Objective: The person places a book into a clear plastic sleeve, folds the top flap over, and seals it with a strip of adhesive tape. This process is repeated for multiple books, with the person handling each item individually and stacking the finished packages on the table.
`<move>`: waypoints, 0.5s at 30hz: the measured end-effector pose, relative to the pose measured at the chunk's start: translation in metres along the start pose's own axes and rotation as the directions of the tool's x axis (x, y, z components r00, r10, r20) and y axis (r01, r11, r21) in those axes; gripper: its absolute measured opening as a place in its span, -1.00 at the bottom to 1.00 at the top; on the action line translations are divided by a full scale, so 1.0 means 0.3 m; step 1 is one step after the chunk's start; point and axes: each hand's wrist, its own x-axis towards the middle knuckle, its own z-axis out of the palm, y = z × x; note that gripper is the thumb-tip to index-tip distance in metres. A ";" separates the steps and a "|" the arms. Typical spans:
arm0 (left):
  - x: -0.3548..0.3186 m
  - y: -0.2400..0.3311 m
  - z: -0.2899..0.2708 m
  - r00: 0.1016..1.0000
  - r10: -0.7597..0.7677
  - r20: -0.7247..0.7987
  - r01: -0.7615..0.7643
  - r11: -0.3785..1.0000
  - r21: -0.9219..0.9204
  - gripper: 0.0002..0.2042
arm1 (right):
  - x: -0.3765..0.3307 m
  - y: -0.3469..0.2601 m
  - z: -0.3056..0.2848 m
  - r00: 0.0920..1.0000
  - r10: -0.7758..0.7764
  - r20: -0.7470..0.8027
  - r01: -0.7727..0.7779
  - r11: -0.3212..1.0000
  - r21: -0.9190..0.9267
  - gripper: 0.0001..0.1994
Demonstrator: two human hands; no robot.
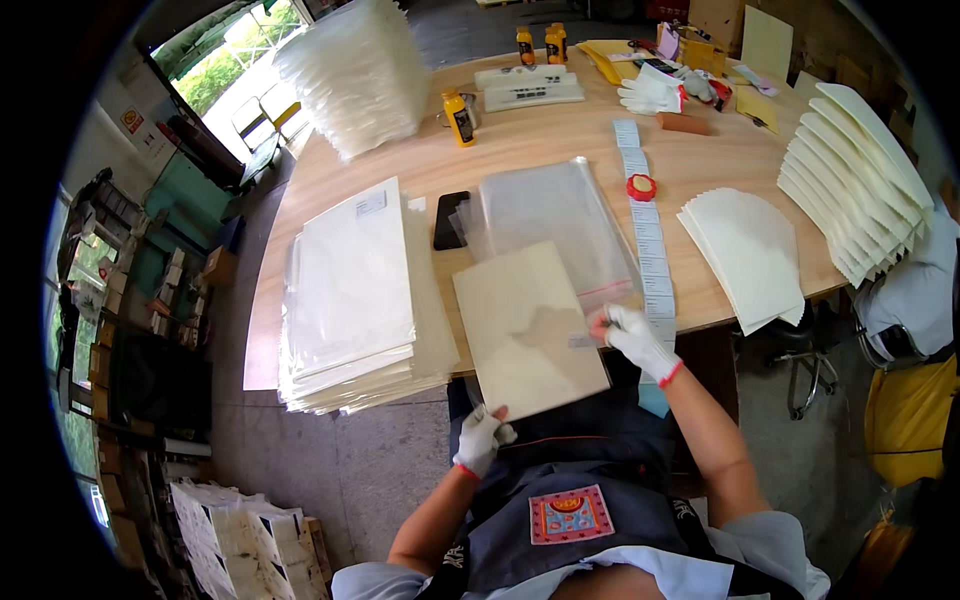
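A cream sheet of card [530, 330] lies tilted at the table's front edge, partly over my lap. My left hand [484, 440], in a white glove with bare fingertips, pinches its lower left corner. At its right edge, my gloved right hand [636, 338] has its fingers closed on a small pale label [582, 341], which lies against the card. The hand casts a shadow on the card. Behind the card lies a stack of clear plastic bags [560, 210]. To the right runs a long strip of labels [650, 240] with a red round object [641, 187] on it.
At left stands a pile of bagged cards [350, 280], beside a black phone [451, 220]. More cream cards [745, 250] and a tall fanned stack [850, 180] are at right. Orange bottles [459, 118], a plastic-wrapped stack [355, 75] and spare gloves [652, 92] sit farther back.
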 end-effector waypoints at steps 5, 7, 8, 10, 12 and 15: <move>-0.123 -0.029 -0.043 0.990 -0.138 0.033 0.134 0.986 0.103 -0.87 | 0.283 -0.037 0.048 0.997 0.080 0.026 -0.070 0.965 -0.254 -0.89; -0.128 -0.041 -0.047 0.989 -0.140 0.052 0.135 0.987 0.087 -0.88 | 0.321 -0.033 0.063 0.999 0.028 -0.043 -0.045 0.874 -0.484 -0.88; -0.128 -0.046 -0.051 0.988 -0.139 0.063 0.133 0.988 0.079 -0.88 | 0.336 -0.009 0.072 0.994 -0.049 -0.099 -0.017 0.816 -0.577 -0.88; -0.124 -0.054 -0.062 0.986 -0.127 0.110 0.122 0.991 0.048 -0.88 | 0.345 0.006 0.090 0.974 -0.141 -0.176 -0.016 0.735 -0.678 -0.87; -0.126 -0.044 -0.057 0.983 -0.123 0.138 0.118 0.992 0.045 -0.86 | 0.322 0.001 0.115 0.956 -0.163 -0.243 -0.057 0.711 -0.701 -0.85; -0.168 0.025 -0.019 0.990 -0.064 0.127 0.060 0.998 0.030 -0.80 | 0.206 0.027 0.115 0.793 -0.494 -0.355 0.076 0.659 -0.748 -0.80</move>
